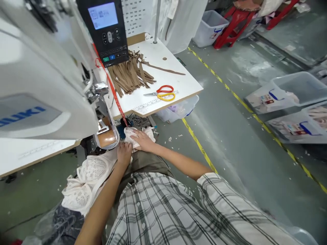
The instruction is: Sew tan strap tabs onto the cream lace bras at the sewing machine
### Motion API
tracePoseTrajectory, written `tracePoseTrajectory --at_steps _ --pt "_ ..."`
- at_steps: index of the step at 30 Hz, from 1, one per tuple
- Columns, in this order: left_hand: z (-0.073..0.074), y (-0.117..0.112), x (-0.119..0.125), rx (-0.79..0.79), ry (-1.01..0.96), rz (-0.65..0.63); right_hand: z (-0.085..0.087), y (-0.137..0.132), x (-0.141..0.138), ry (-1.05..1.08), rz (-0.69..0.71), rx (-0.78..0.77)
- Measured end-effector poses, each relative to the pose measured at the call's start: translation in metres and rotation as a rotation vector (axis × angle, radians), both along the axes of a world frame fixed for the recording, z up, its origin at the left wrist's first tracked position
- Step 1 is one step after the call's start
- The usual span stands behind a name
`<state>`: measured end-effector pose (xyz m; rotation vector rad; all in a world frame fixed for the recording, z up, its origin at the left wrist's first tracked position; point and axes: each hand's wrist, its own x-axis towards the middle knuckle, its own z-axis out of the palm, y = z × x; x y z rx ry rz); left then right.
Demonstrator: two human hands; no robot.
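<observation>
A white lace bra [129,133] is bunched up at the front of the sewing machine, just above my lap. My left hand [124,153] is closed, its curled fingers pinching the near left edge of the lace. Over the same lace lies my right hand [143,140], fingers bent across it and gripping it; my thumb is hard to make out. More white lace bras [93,169] trail down to the left beside my left forearm. Close by on the left is the machine's rounded arm end [106,137], with its presser foot above.
A control panel [102,17] rises above the white table [184,80]. Brown strips [130,76] and scissors with red and yellow handles [166,93] lie there. A red-patterned strap [112,86] hangs beside the needle area. Plastic bins [274,93] and a red stool [230,25] stand right.
</observation>
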<state>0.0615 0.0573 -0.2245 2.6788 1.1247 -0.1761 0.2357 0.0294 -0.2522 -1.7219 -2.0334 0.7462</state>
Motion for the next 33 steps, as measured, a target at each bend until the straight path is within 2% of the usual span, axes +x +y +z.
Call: tracePoseTrajectory --at_steps 2,4,6,8,10,12,14,16,18,19,21,23,24,26,27,28,29,31,32,33 --pt "0.007 -0.017 -0.023 -0.005 -0.034 0.127 -0.003 -0.004 -0.007 -0.022 -0.039 -0.022" --pt "0.023 -0.036 -0.062 -0.007 -0.066 0.269 -0.005 -0.012 -0.011 -0.034 -0.067 -0.045" --pt "0.045 -0.055 -0.117 0.033 -0.064 0.47 -0.006 -0.018 -0.013 -0.027 -0.063 -0.066" --pt "0.067 -0.072 -0.177 0.132 0.001 0.749 -0.005 -0.02 -0.018 -0.006 -0.073 -0.064" --pt "0.081 -0.086 -0.231 0.208 0.097 0.976 -0.001 -0.02 -0.032 0.085 -0.11 -0.032" --pt "0.087 -0.094 -0.266 0.199 0.153 1.056 0.013 -0.021 -0.055 0.214 -0.078 -0.018" --pt "0.09 -0.1 -0.278 0.179 0.163 1.046 0.036 -0.022 -0.084 0.305 0.043 -0.033" --pt "0.099 -0.108 -0.267 0.198 0.157 1.023 0.066 -0.024 -0.113 0.358 0.191 -0.048" --pt "0.12 -0.12 -0.242 0.24 0.119 0.957 0.097 -0.023 -0.138 0.437 0.337 -0.05" --pt "0.134 -0.126 -0.227 0.254 0.081 0.887 0.111 -0.022 -0.148 0.479 0.416 -0.044" --pt "0.164 -0.136 -0.198 0.323 -0.127 0.583 0.137 -0.019 -0.157 0.54 0.609 -0.057" --pt "0.191 -0.138 -0.173 0.336 -0.366 0.405 0.161 -0.017 -0.152 0.56 0.784 -0.128" --pt "0.201 -0.135 -0.164 0.332 -0.479 0.402 0.173 -0.018 -0.144 0.568 0.831 -0.17" --pt "0.216 -0.124 -0.147 0.279 -0.674 0.504 0.203 -0.025 -0.117 0.581 0.819 -0.21" --pt "0.22 -0.116 -0.138 0.169 -0.764 0.546 0.22 -0.031 -0.1 0.577 0.778 -0.192" --pt "0.224 -0.108 -0.128 -0.015 -0.85 0.545 0.239 -0.038 -0.081 0.552 0.737 -0.159" --pt "0.227 -0.1 -0.117 -0.267 -0.927 0.485 0.259 -0.046 -0.062 0.509 0.706 -0.124" --pt "0.231 -0.088 -0.092 -0.814 -1.02 0.254 0.292 -0.061 -0.023 0.401 0.657 -0.109" --pt "0.232 -0.085 -0.079 -0.992 -1.036 0.145 0.303 -0.068 -0.006 0.371 0.64 -0.166" --pt "0.232 -0.083 -0.066 -1.081 -1.035 0.07 0.307 -0.074 0.008 0.359 0.624 -0.246"
